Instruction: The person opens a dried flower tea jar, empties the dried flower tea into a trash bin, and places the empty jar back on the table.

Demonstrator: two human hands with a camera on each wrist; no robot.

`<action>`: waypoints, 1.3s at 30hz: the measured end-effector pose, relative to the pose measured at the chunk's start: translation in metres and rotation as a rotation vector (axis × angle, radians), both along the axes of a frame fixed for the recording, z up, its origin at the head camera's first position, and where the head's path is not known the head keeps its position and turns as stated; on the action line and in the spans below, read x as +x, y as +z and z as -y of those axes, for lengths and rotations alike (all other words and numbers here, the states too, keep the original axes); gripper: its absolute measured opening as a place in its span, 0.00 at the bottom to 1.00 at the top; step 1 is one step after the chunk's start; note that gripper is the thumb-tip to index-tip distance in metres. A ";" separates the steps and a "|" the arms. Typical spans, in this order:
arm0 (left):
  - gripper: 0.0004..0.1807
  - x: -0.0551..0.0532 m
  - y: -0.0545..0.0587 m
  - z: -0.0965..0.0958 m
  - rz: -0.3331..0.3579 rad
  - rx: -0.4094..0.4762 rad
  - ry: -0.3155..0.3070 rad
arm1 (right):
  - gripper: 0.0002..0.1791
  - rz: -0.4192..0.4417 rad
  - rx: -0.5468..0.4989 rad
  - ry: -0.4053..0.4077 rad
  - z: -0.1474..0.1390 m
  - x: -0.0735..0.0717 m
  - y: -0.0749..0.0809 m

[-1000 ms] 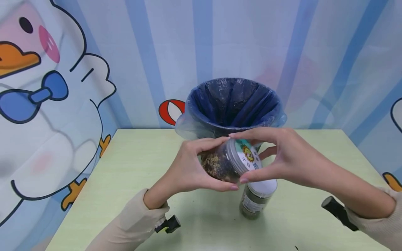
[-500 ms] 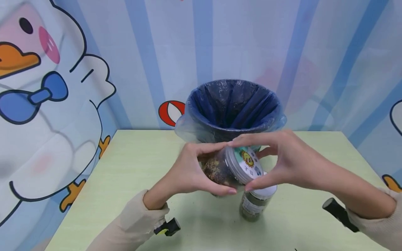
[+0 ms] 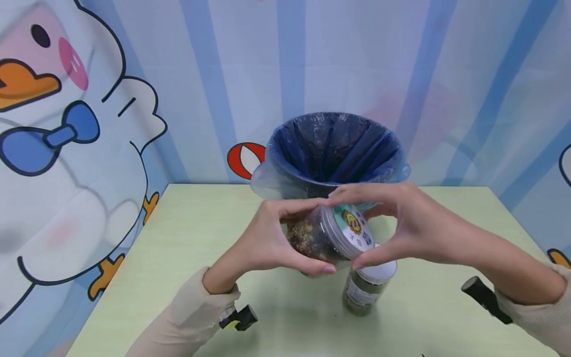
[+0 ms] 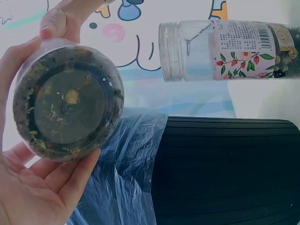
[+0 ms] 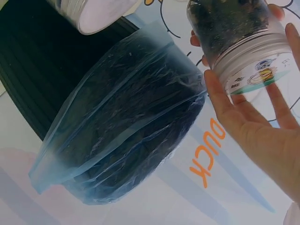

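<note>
And here in the middle of the head view it is, the jar (image 3: pixel 310 235), held up off the table (image 3: pixel 205 223) and tilted, its printed lid (image 3: pixel 353 228) angled toward the right of the frame! The left hand (image 3: pixel 265 243) curls round the clear body, thumb below, fingers above; the right hand (image 3: pixel 412 223) pinches the lid's rim between thumb and fingers. Over to the left wrist view, the jar's round base faces us at the left, dark crumbs with yellowish flecks showing through. In the right wrist view, it sits at the upper right, lid lowest, fingers spread about that lid. Just below it in the head view stands a second jar (image 3: pixel 362 295), white on top, partly covered by the held one. Behind them, upper centre, a bin (image 4: pixel 229 168), black and ribbed in the left wrist view, wears a blue bag (image 3: pixel 336 153) over its mouth. And a big cartoon duck (image 3: pixel 67 213) fills the backdrop at the left
</note>
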State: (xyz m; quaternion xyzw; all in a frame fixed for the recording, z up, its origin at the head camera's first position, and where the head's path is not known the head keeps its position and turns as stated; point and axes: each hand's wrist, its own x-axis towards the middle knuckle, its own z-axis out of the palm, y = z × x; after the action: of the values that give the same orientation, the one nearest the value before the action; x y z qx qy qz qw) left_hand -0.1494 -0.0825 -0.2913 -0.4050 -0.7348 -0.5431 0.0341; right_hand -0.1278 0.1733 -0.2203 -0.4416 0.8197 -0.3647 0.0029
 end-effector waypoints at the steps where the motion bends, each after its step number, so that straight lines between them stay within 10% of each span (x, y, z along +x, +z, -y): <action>1: 0.44 0.000 0.000 0.000 0.000 -0.002 -0.003 | 0.38 -0.002 0.005 0.006 0.000 -0.001 0.000; 11: 0.44 -0.001 0.000 0.000 -0.126 -0.040 0.040 | 0.41 -0.051 0.048 0.083 -0.001 -0.004 0.002; 25: 0.44 -0.001 0.001 -0.001 -0.141 -0.024 0.048 | 0.39 0.084 0.053 -0.183 0.007 0.003 0.009; 39: 0.45 0.000 0.007 -0.006 -0.246 -0.104 0.108 | 0.38 0.129 0.002 -0.140 0.000 0.002 0.009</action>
State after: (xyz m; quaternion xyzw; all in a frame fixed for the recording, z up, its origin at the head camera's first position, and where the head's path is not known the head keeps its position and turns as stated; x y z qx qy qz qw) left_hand -0.1498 -0.0764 -0.2847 -0.4298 -0.7728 -0.4478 0.1321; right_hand -0.1261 0.1728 -0.2113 -0.3589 0.8471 -0.3908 0.0307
